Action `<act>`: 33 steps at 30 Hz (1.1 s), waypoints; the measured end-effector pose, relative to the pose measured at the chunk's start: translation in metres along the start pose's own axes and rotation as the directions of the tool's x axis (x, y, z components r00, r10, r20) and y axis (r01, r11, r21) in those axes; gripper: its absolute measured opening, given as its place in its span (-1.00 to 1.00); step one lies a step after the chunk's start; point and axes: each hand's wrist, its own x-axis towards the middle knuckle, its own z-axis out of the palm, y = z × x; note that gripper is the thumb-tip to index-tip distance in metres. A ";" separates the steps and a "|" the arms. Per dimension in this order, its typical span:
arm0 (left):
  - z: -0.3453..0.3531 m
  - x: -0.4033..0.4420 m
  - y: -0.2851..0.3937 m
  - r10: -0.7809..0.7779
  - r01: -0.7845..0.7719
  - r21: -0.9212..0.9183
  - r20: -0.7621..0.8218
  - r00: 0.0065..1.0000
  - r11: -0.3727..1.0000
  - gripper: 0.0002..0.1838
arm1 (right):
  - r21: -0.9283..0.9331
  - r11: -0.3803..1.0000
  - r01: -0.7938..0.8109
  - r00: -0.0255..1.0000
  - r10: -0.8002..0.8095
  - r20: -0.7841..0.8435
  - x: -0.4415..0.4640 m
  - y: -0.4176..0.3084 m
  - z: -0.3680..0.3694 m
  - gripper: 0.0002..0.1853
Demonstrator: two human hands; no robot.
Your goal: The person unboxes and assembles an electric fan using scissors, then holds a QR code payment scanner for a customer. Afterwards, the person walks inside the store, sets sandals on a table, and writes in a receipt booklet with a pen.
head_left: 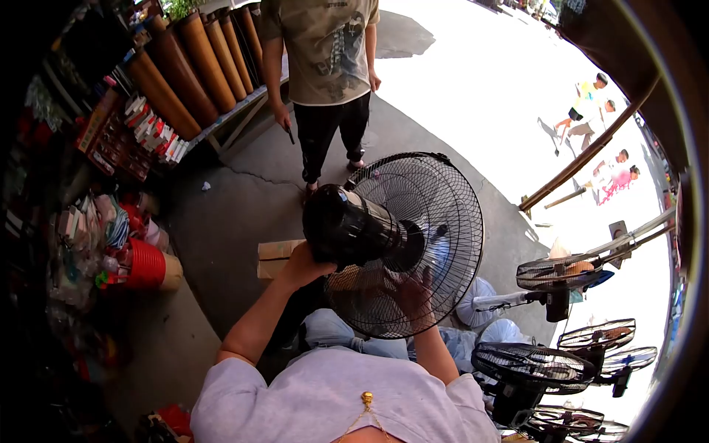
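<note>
A large black fan (354, 229) with a round wire cage (458, 221) is held up in front of my chest. My left hand (301, 267) is at the underside of its dark motor housing, fingers curled against it and partly hidden. My right hand (413, 295) is behind the wire cage on the lower right side, seen only through the wires; its fingers are dim there and their grip is unclear. A cardboard box (279, 258) shows just beyond my left hand.
A person (329, 66) stands ahead, holding a small dark object. Rolls (199, 63) lean on a table at the upper left. Red buckets (145, 264) are at left. Several more fans (533, 367) and plastic-wrapped bundles (476, 301) are at right. A slanting pole (591, 151) stands beyond.
</note>
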 end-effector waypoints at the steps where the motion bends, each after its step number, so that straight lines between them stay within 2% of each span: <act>1: 0.002 -0.001 0.000 0.003 -0.003 0.002 -0.002 1.000 1.000 -0.51 | 0.507 0.862 0.021 1.000 -0.012 -0.021 0.002 0.000 -0.002 -0.47; 2: 0.004 -0.003 -0.001 0.025 -0.025 0.007 0.000 1.000 1.000 -0.51 | 0.773 0.634 -0.023 0.996 0.083 -0.039 0.003 0.011 -0.010 -0.41; 3: 0.006 -0.004 -0.001 0.046 -0.046 0.013 0.001 0.999 0.999 -0.50 | 0.945 0.326 -0.037 0.984 0.178 -0.022 0.004 0.022 -0.019 -0.33; 4: 0.007 -0.004 0.001 0.049 -0.049 0.015 0.000 0.999 0.999 -0.50 | 0.945 0.326 -0.037 0.984 0.174 -0.022 0.008 0.030 -0.032 -0.33; 5: 0.008 -0.005 0.002 0.052 -0.051 0.031 -0.023 0.998 0.998 -0.50 | 0.431 0.893 -0.134 0.982 0.178 -0.065 0.011 0.037 -0.047 -0.33; 6: 0.010 -0.006 0.003 0.058 -0.055 0.048 -0.046 0.997 0.997 -0.49 | 0.047 0.987 -0.156 0.983 0.160 -0.086 0.011 0.037 -0.051 -0.33; 7: 0.011 -0.005 0.007 0.069 -0.067 0.048 -0.044 0.997 0.997 -0.49 | -0.344 0.924 -0.169 0.984 0.141 -0.107 0.012 0.036 -0.055 -0.32; 8: 0.013 -0.003 0.012 0.031 -0.029 0.080 -0.029 0.999 0.996 -0.48 | -0.080 0.989 -0.124 0.986 0.113 -0.122 0.015 0.034 -0.060 -0.32; 9: 0.017 -0.001 0.015 -0.010 0.012 0.113 -0.014 1.000 0.993 -0.47 | 0.192 0.979 -0.064 0.986 0.092 -0.140 0.019 0.030 -0.061 -0.32; 10: 0.021 0.000 0.013 -0.001 0.002 0.114 -0.008 1.000 0.994 -0.47 | 0.453 0.892 0.002 0.983 0.081 -0.163 0.018 0.028 -0.059 -0.32; 11: 0.024 0.002 0.009 0.021 -0.019 0.114 -0.019 1.000 0.993 -0.47 | 0.676 0.733 0.073 0.980 0.073 -0.185 0.020 0.025 -0.057 -0.31; 13: 0.026 0.003 0.011 0.043 -0.040 0.120 -0.021 0.999 0.992 -0.46 | 0.944 0.327 0.041 0.989 0.124 -0.086 0.016 0.019 -0.052 -0.42; 14: 0.027 0.003 0.015 0.013 -0.008 0.138 -0.034 0.999 0.990 -0.47 | 0.945 0.324 0.050 0.988 0.122 -0.094 0.011 0.017 -0.049 -0.42; 16: 0.026 0.005 0.016 -0.019 0.024 0.157 -0.031 0.999 0.987 -0.47 | 0.834 0.548 0.061 0.973 0.153 -0.172 -0.009 0.021 -0.040 -0.43; 17: 0.024 0.006 0.012 -0.041 0.042 0.120 -0.010 0.999 0.992 -0.46 | 0.820 0.573 0.013 0.936 0.281 -0.212 -0.023 0.026 -0.039 -0.44; 18: 0.021 0.005 0.008 -0.070 0.069 0.083 0.012 0.997 0.994 -0.46 | 0.824 0.567 0.015 0.930 0.293 -0.219 -0.037 0.026 -0.034 -0.44; 19: 0.020 0.002 0.001 -0.087 0.084 0.083 0.029 0.996 0.993 -0.46 | 0.800 0.596 -0.069 0.945 0.297 -0.139 -0.054 0.027 -0.028 -0.41; 21: 0.021 0.001 -0.013 0.072 -0.061 0.117 -0.093 0.993 0.991 -0.52 | 0.743 0.646 -0.172 0.966 0.259 -0.002 -0.082 0.024 -0.021 -0.39; 22: 0.022 0.000 -0.014 0.048 -0.042 0.112 -0.049 0.998 0.993 -0.52 | 0.761 0.628 -0.163 0.957 0.287 -0.032 -0.088 0.017 -0.017 -0.39; 24: 0.022 -0.010 -0.009 -0.084 0.078 -0.102 -0.064 0.994 0.992 -0.62 | 0.801 0.592 -0.091 0.955 0.279 -0.098 -0.087 0.007 -0.009 -0.41; 25: 0.023 -0.014 -0.013 -0.115 0.112 -0.098 -0.026 0.993 0.989 -0.62 | 0.817 0.570 -0.085 0.943 0.311 -0.119 -0.087 0.011 -0.008 -0.41; 27: 0.021 -0.017 -0.023 -0.146 0.138 -0.080 -0.103 0.984 0.987 -0.64 | 0.796 0.591 -0.133 0.932 0.349 -0.103 -0.081 0.018 -0.008 -0.47; 28: 0.018 -0.018 -0.034 -0.164 0.158 -0.077 -0.084 0.983 0.984 -0.64 | 0.806 0.577 -0.132 0.924 0.367 -0.111 -0.079 0.021 -0.005 -0.47; 30: 0.014 -0.020 -0.059 -0.132 0.124 -0.089 -0.081 0.988 0.988 -0.57 | 0.775 0.593 -0.218 0.846 0.511 -0.153 -0.076 0.028 0.002 -0.44; 31: 0.013 -0.021 -0.068 -0.152 0.146 -0.085 -0.076 0.985 0.986 -0.57 | 0.778 0.586 -0.228 0.837 0.526 -0.151 -0.074 0.036 0.006 -0.46; 32: 0.009 -0.021 -0.076 -0.212 0.213 0.005 -0.078 0.974 0.977 -0.53 | 0.786 0.570 -0.239 0.832 0.538 -0.137 -0.073 0.039 0.009 -0.46; 33: 0.002 -0.022 -0.085 -0.273 0.281 0.095 -0.090 0.958 0.955 -0.49 | 0.731 0.616 -0.292 0.804 0.572 -0.160 -0.071 0.037 0.013 -0.47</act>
